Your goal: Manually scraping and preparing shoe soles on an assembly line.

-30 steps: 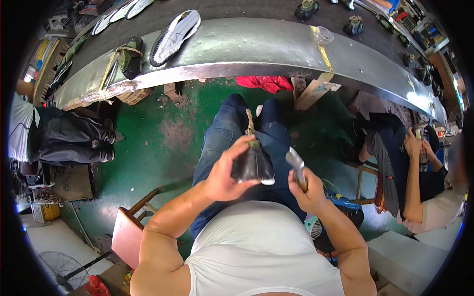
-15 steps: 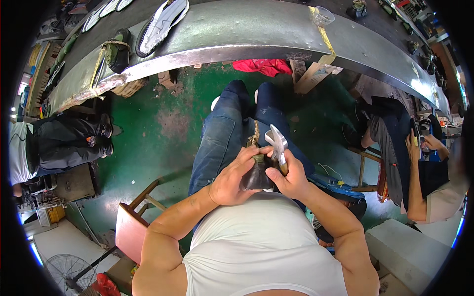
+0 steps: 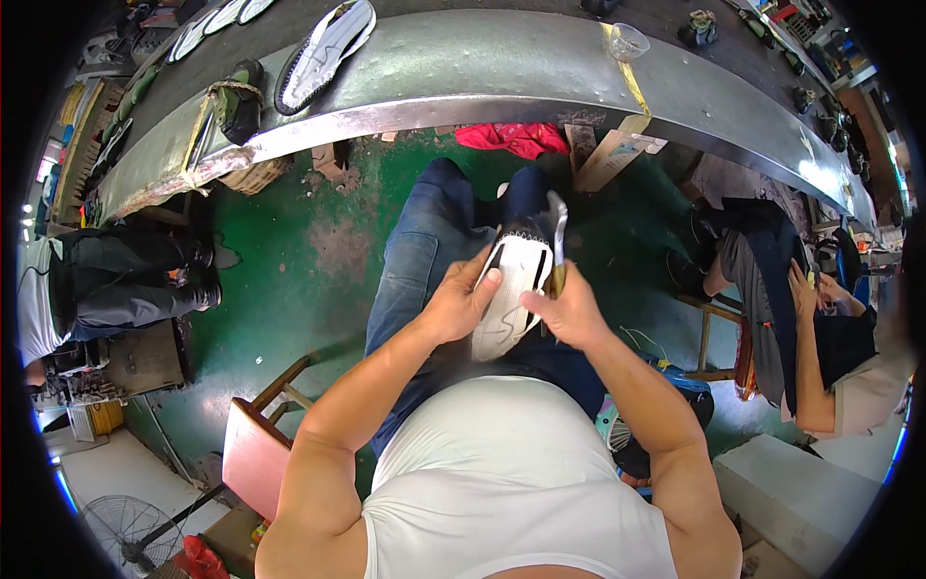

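Over the blue jeans (image 3: 413,261) of a sitting person, just past the white shirt (image 3: 492,454), I see a half-made shoe (image 3: 514,294) with its bottom turned up. The left hand (image 3: 461,307) is clamped on its left side, thumb on the white bottom; its other fingers go around the side, and I cannot see them all. The right hand (image 3: 571,311) has its fingers curled around the handle of a hammer (image 3: 559,227), and its thumb reaches to the shoe's right edge. The hammer's shiny head is up at the far end, just right of the shoe; I cannot tell if they touch. I think the shoe is stiff and a bit heavy, as if it has a hard block inside. The white bottom looks dry, so it should not slip much, and it does not look easy to break. The best place to hold it would be the two long sides, with a thumb flat on the bottom. It is long and thin, white with fine lines, and has a dark squiggle near the near end. Black stuff runs along the sides, and little black folds like teeth go around the far end.
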A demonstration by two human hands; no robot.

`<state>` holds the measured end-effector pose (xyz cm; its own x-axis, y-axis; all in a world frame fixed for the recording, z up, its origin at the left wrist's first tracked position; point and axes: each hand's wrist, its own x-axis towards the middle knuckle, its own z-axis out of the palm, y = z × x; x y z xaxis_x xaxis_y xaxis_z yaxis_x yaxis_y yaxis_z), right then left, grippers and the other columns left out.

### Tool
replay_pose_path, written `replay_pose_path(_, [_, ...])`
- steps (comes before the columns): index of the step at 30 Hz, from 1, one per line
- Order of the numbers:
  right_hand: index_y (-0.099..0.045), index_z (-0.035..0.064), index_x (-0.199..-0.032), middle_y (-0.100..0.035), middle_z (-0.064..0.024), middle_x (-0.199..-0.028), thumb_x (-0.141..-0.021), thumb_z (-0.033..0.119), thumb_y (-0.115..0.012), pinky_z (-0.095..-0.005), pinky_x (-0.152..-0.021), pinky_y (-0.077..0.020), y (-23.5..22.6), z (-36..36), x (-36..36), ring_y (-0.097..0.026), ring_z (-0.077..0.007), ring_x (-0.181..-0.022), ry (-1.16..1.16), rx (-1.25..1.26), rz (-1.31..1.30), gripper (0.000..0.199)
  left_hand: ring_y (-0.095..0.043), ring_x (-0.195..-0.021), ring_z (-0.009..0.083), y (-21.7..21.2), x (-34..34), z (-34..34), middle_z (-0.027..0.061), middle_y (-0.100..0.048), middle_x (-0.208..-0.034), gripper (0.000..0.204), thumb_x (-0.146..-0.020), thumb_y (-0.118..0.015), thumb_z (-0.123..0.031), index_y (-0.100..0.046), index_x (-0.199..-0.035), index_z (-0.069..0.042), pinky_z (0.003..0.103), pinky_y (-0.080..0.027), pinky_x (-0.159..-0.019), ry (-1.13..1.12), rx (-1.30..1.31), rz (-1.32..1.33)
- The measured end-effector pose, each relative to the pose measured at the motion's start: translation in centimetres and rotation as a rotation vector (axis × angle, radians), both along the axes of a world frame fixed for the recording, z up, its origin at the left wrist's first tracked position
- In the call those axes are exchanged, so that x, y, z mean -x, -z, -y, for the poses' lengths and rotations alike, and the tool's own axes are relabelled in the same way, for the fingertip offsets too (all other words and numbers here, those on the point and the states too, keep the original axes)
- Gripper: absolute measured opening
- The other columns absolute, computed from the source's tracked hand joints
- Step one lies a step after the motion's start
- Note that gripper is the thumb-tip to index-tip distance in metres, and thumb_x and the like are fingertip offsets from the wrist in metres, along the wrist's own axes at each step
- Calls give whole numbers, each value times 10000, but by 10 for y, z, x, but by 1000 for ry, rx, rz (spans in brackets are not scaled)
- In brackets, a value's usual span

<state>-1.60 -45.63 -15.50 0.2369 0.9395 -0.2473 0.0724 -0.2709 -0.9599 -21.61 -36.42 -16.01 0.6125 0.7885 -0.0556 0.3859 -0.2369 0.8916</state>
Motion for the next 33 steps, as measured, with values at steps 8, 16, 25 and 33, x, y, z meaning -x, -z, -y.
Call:
replay_pose_path(8, [-494, -31, -1132, -638, -94, -918, -834, 17, -681, -305, -603, -549, 10, 18, -3, -649, -162, -673, -73, 265, -145, 355, -669, -927, 156, -1, 10, 8, 78, -708, -1059, 361, -882, -501, 37, -668, -1199, -7, 352, -549, -784, -56, 798, 42])
replay_pose_path(16, [-564, 11, -1191, -702, -185, -875, -933, 272, -623, -473, -758, -516, -48, 51, -34, -664, -429, -806, -406, 307, 565, 371, -428, -1372, 210, 14, 22, 30, 118, -484, -1457, 825, -795, -555, 94, -284, -1561, -55, 342, -310, -1163, 128, 876, 270])
replay_pose_path(25, [-582, -48, -1104, -651, -264, -1118, -900, 143, -613, -471, -891, -502, -91, 14, -21, -635, -402, -1055, -953, 326, 839, 281, -290, -1463, 234, 19, 18, 51, 185, -301, -1586, 887, -845, -549, 23, -40, -1570, 63, 329, -211, -1202, 161, 598, 25])
replay_pose_path(33, [-629, -15, -972, -696, -209, -885, -891, 173, -640, -493, -768, -522, -81, -12, -18, -675, -391, -854, -1201, 337, 924, 205, -388, -1402, 234, 3, -5, 58, 150, -354, -1571, 655, -1065, -336, -390, -196, -1579, -9, 316, -299, -1153, -418, 1223, 568])
